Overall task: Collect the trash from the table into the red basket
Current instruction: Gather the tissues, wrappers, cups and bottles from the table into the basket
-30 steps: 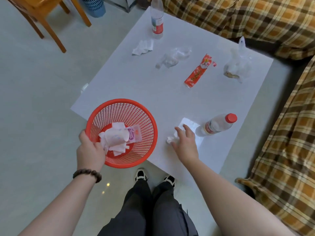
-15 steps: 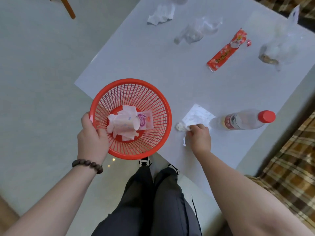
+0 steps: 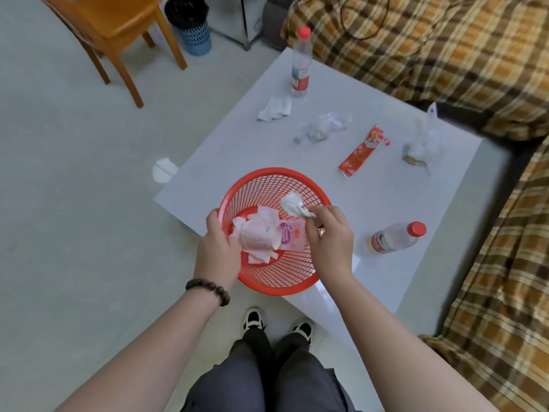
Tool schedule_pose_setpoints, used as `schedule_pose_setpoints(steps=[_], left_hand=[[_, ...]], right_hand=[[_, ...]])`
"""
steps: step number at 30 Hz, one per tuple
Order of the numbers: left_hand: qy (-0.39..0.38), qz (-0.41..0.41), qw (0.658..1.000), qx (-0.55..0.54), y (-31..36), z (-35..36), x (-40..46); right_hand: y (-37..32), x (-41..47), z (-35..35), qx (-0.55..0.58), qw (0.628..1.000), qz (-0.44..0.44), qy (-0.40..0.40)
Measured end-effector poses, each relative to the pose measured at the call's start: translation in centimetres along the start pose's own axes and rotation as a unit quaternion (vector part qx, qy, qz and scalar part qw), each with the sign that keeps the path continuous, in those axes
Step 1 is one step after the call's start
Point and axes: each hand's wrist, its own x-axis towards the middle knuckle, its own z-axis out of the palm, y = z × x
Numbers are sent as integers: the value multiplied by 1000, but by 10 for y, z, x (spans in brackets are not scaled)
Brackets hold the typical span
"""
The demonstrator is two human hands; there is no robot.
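Note:
My left hand [image 3: 215, 251] grips the near-left rim of the red basket [image 3: 285, 281], held over the near corner of the white table [image 3: 401, 263]. Tissues and a pink packet [image 3: 267, 233] lie inside it. My right hand [image 3: 329, 239] is over the basket, fingers pinching a white crumpled wrapper [image 3: 292, 203] above the basket's far side. Still on the table: a lying bottle [image 3: 395, 237], a red snack wrapper [image 3: 361, 153], a clear crumpled plastic [image 3: 322, 127], a white tissue [image 3: 274, 108], a tied plastic bag [image 3: 423, 147] and an upright bottle [image 3: 300, 63].
A plaid sofa [image 3: 445, 49] wraps the table's far and right sides. A wooden chair [image 3: 113, 28] and a dark bin [image 3: 190, 23] stand on the floor at top left. A white round scrap [image 3: 162, 171] lies on the floor by the table's left corner.
My right hand picked the white wrapper off the table near the lying bottle and carried it left over the basket. The basket moved further over the table.

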Motion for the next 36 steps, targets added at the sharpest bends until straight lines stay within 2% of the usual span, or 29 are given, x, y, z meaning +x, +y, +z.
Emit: schedule_pose_setpoints(steps=[3, 7, 9, 13, 17, 21, 26, 33, 36], left_hand=[[-7, 30, 1000, 0, 8, -6, 0], [-21, 39, 999, 0, 14, -10, 5], [-27, 45, 999, 3, 16, -11, 7], [-63, 37, 997, 1, 17, -8, 14], [-90, 15, 996, 17, 20, 4, 11], [-91, -14, 996, 20, 26, 20, 3], [-50, -54, 997, 26, 38, 48, -12], [49, -133, 990, 6, 63, 87, -65], [95, -164, 982, 0, 69, 92, -96]], right_hand=[[-17, 4, -1, -18, 1000, -2, -7], [-29, 9, -2, -53, 991, 37, -119], [-31, 7, -8, -63, 988, 38, -133], [-19, -3, -38, -77, 994, 49, -63], [20, -11, -83, -108, 989, 96, -10], [72, -9, -121, -156, 976, 150, -6], [135, 13, -145, -183, 963, 179, -84], [179, 40, -147, -172, 953, 77, -237], [185, 45, -145, -166, 942, 62, -284]])
